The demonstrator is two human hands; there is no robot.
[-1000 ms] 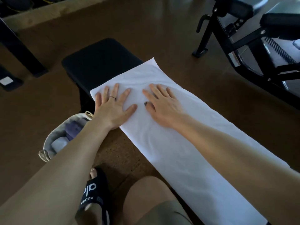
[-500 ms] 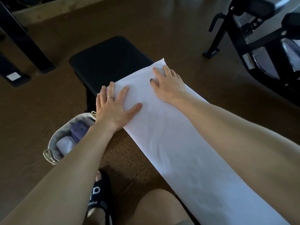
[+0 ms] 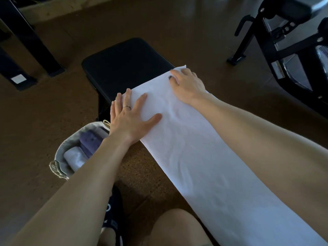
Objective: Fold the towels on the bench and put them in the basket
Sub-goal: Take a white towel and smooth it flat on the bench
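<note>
A long white towel (image 3: 200,157) lies flat along the black padded bench (image 3: 127,63), running from the far end toward me. My left hand (image 3: 131,118) rests flat with fingers spread on the towel's far left corner. My right hand (image 3: 188,82) lies flat on the far right corner, fingertips at the towel's edge. On the floor left of the bench stands a grey fabric basket (image 3: 60,153) holding a purple folded towel (image 3: 88,141) and a white one (image 3: 74,157); my left forearm hides part of it.
Black exercise equipment (image 3: 287,47) stands at the right on the brown floor. Dark frame legs (image 3: 26,43) are at the far left. My knee (image 3: 177,228) and a black sandalled foot (image 3: 113,217) are beside the bench at the bottom.
My right hand slid away from me along the towel to its far right corner. My left hand shifted slightly outward to the far left corner. The towel stayed flat.
</note>
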